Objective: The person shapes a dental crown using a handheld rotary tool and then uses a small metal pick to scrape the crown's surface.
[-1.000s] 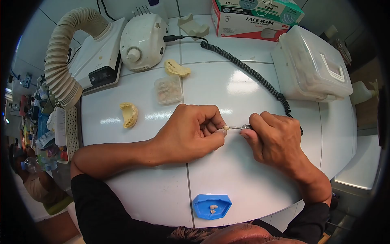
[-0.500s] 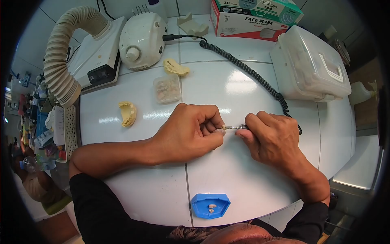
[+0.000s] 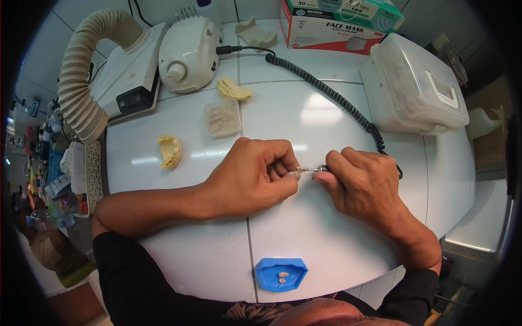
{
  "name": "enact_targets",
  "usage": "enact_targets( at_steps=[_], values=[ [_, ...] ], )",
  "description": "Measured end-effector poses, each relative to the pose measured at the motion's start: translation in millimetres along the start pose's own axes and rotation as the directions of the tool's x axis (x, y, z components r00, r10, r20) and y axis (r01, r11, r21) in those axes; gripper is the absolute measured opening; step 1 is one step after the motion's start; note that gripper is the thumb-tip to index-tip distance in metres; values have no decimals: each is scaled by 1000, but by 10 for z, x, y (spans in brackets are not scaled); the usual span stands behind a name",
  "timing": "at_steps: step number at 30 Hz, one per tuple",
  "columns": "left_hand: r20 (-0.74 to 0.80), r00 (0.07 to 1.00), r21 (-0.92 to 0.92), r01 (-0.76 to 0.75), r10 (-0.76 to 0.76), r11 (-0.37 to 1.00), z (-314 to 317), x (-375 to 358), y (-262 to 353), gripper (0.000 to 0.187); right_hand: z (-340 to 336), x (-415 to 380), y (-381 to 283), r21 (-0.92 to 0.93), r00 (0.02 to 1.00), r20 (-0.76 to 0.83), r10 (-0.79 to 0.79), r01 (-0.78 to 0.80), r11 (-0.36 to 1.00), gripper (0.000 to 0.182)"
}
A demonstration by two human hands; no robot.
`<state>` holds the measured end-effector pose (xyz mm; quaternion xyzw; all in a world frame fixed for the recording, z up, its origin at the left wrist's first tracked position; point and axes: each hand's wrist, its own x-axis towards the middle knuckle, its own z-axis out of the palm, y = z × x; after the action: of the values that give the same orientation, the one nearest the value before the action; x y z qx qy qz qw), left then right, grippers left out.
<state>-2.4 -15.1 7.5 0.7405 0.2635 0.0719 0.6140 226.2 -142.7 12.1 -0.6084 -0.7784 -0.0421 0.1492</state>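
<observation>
Tooth-coloured piece [image 3: 297, 170], tiny and mostly hidden by skin, sits pinched between the thumb and forefinger of my left grip [image 3: 250, 171], above the middle of the white surface [image 3: 321, 239]. That grip is closed down to the width of the piece, the other fingers curled in behind. My right grip [image 3: 365, 179], just to the right, is wrapped around a handpiece [image 3: 324, 168] whose thin bit [image 3: 310, 169] points left and reaches the piece; whether the tip touches, I cannot tell.

The piece looks light and stiff, probably brittle at any thin edge, and smooth enough to twist out of a loose hold. Its sides, I judge, are the place to take it, with a firm but measured pinch and skin kept clear of the bit.

On the far side, right of centre, a red-and-white carton [image 3: 331, 32] reads "FACE MASK" and, below, "3-PLY EARLOOP"; the green box [image 3: 378, 19] on top shows "30", much of its other lettering unclear. Dark handwriting, too small to read, marks a yellow cast [image 3: 234, 91] just beyond a clear box [image 3: 224, 133] of small pieces. On the near side, a blue tray [image 3: 262, 271] holds two pale pieces [image 3: 283, 275].
</observation>
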Motion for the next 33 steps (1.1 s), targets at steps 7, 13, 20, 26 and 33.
enact_targets(
  at_steps=[7,13,20,26,33],
  values=[
    [3,1000,-23,24,-24,999,1,1,-3,15,-7,-2,0,0,1000,6,-8,8,1000,39],
    [6,1000,-19,28,-28,999,-5,0,0,14,0,-5,11,8,1000,2,-3,3,1000,40],
    [6,1000,-27,28,-28,999,-8,2,-10,14,-13,1,6,4,1000,9,6,-6,1000,40],
    [9,1000,-19,22,-22,1000,-15,-3,5,14,-3,2,3,9,1000,4,9,-9,1000,40],
    [0,1000,-11,13,-13,1000,-4,-1,-20,14,-9,-1,4,13,1000,14,12,-13,1000,40]
  ],
)
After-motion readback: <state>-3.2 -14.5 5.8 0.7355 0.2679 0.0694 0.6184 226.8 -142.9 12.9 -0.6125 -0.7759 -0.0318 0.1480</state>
